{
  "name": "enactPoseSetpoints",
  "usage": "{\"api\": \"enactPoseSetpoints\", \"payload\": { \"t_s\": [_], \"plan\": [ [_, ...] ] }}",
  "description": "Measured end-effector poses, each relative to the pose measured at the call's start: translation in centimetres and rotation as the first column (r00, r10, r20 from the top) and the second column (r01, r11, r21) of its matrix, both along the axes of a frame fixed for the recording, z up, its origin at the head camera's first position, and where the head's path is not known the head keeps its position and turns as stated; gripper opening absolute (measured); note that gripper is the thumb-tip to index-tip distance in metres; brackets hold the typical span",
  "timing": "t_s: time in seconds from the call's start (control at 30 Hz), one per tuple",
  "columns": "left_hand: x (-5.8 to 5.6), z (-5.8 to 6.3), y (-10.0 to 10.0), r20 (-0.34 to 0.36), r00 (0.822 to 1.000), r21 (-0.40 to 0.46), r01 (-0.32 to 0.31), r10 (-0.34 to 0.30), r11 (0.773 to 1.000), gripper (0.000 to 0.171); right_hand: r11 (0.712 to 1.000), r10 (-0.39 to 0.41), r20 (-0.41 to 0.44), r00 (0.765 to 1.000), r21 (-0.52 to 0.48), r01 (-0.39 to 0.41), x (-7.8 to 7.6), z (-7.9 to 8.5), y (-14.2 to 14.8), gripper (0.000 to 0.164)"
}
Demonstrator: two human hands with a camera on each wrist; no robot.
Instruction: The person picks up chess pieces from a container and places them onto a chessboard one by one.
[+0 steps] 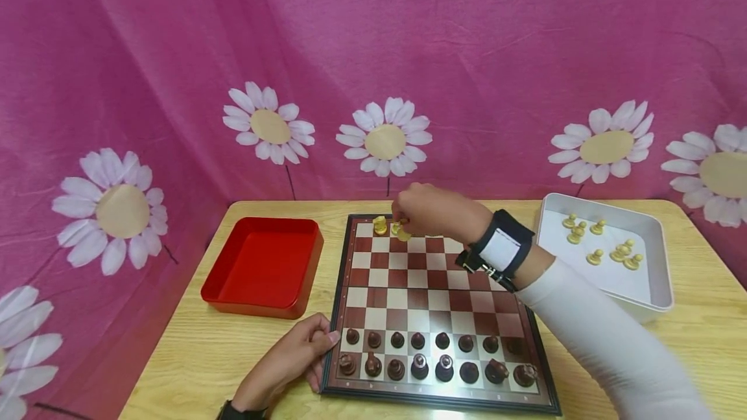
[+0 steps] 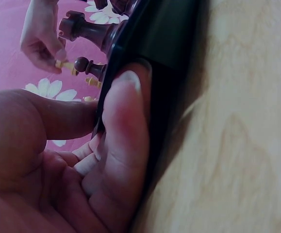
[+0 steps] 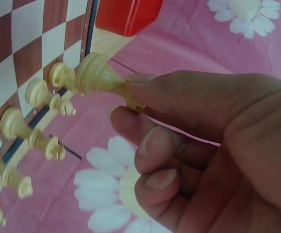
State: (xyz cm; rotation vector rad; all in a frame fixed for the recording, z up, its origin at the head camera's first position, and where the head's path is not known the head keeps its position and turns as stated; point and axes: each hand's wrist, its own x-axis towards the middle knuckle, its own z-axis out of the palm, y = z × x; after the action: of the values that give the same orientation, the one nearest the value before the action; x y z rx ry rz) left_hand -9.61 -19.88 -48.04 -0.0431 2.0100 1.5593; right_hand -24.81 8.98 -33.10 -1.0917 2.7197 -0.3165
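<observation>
My left hand (image 1: pixel 303 349) grips the near left edge of the chessboard (image 1: pixel 403 297), with digits on both sides of the dark frame in the left wrist view. Over the far left squares, my right hand (image 1: pixel 434 212) pinches a pale yellow chess piece (image 3: pixel 99 75) between thumb and index finger, its round base pointing away from the fingers. The fingertips cover its top. Behind it in the right wrist view, several pale pieces (image 3: pixel 16 124) stand along the far row. Two rows of dark brown pieces (image 1: pixel 395 369) stand on the near side.
Right of the board is a white tray (image 1: pixel 670 277) with several pale pawns (image 1: pixel 594 256) inside. A red tray (image 1: pixel 262 264) sits to the left. Behind the wooden table (image 1: pixel 169 368) hangs a pink cloth (image 1: pixel 467 50) with white flowers.
</observation>
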Motion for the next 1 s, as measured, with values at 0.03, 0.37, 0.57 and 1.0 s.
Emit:
{"api": "enactPoseSetpoints", "payload": {
  "t_s": [0.03, 0.37, 0.57, 1.0],
  "plan": [
    [0.0, 0.0, -0.1, 0.000, 1.000, -0.002, 0.000, 0.000, 1.000, 0.025, 1.000, 0.004, 0.003, 1.000, 0.008, -0.004, -0.1, -0.1, -0.5, 0.011],
    [0.1, 0.0, -0.2, 0.002, 1.000, 0.005, 0.002, -0.002, 1.000, 0.027, 0.999, 0.011, 0.039, 0.999, 0.031, -0.012, -1.2, -1.5, -4.1, 0.020],
    [0.2, -0.1, -0.2, 0.002, 1.000, 0.002, 0.005, -0.005, 1.000, 0.027, 0.999, 0.042, 0.009, 0.999, 0.006, -0.042, -2.2, -2.4, -5.8, 0.008],
    [0.0, -0.1, -0.3, -0.001, 1.000, 0.017, 0.007, -0.007, 1.000, 0.027, 0.998, 0.058, -0.099, 0.993, 0.002, -0.058, -4.6, -3.7, -8.2, 0.010]
  ]
}}
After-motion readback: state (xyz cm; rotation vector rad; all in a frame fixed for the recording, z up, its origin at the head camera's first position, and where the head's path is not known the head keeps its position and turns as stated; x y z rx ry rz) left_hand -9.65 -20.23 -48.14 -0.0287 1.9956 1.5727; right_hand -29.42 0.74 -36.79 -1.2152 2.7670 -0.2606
